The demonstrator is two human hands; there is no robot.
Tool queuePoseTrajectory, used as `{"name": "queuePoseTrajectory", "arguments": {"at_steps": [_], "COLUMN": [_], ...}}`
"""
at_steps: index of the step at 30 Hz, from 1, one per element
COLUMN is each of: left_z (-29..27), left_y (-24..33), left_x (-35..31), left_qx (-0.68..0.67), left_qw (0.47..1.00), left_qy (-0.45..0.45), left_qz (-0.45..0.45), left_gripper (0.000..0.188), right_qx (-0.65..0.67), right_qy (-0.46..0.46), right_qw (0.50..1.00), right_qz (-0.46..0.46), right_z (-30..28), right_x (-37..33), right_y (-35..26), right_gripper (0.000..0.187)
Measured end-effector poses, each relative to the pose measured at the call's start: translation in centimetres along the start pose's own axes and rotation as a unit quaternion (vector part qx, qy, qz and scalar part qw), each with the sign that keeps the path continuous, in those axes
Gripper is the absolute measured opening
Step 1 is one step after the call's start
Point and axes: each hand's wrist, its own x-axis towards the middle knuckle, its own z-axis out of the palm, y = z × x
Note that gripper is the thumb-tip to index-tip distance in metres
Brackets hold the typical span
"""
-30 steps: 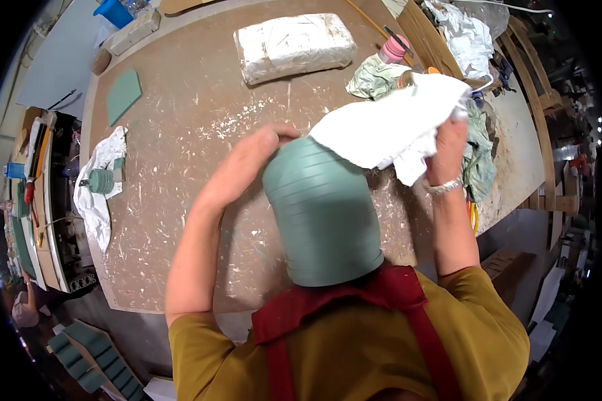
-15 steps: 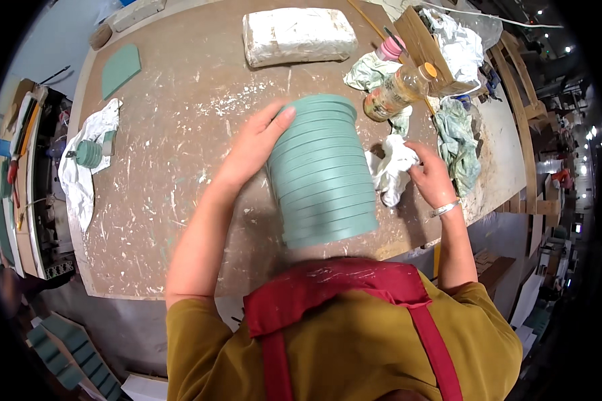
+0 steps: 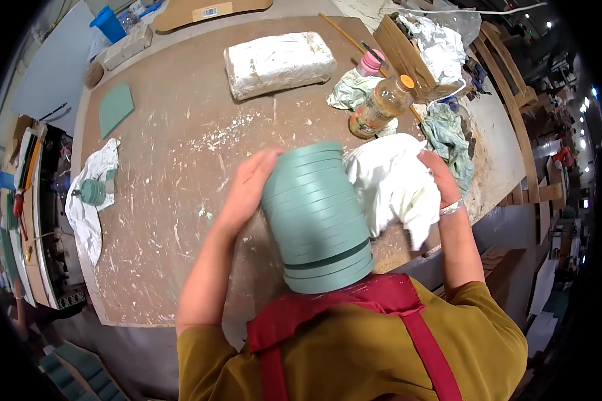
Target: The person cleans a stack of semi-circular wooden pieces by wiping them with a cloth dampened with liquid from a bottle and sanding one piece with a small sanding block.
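Observation:
A green ribbed cylinder stands tilted in front of me, its lower end close to my red apron. It looks like a stack of rings, with a dark gap between the lower ones. My left hand is closed against its upper left edge; some fingertips are out of sight behind it. In my right hand, on the other side, is a bunched white cloth. The cloth hangs spread beside the cylinder's right side; I cannot tell whether they touch.
Beyond the cylinder lies a white wrapped block. A bottle with an orange cap, a pink jar, stained rags and a wooden box stand right. At left are a small green ribbed piece on cloth and a flat green piece.
The white cloth has been lifted from the table and spread out. The cylinder sits nearer me, a dark gap now showing near its lower end. My view has shifted.

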Motion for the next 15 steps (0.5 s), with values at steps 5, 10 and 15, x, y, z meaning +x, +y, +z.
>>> {"name": "queuePoseTrajectory", "arguments": {"at_steps": [5,10,15], "left_z": [-1.2,-2.3,0.0], "left_y": [2.1,3.4,4.4], "left_x": [2.8,7.8,10.9], "left_qx": [0.076,0.177,0.091], "left_qw": [0.995,0.963,0.946], "left_qy": [-0.062,-0.194,-0.283], "left_qz": [-0.017,-0.066,-0.129], "left_gripper": [0.043,0.038,0.065], "right_qx": [0.055,-0.091,-0.258], "right_qy": [0.005,0.053,0.053], "right_qw": [0.998,0.988,0.909], "right_qz": [-0.029,-0.116,-0.322], "right_z": [0.8,1.2,6.8], "right_x": [-0.5,0.3,4.1], "right_y": [-0.7,-1.6,-3.4], "right_gripper": [0.036,0.03,0.028]}}
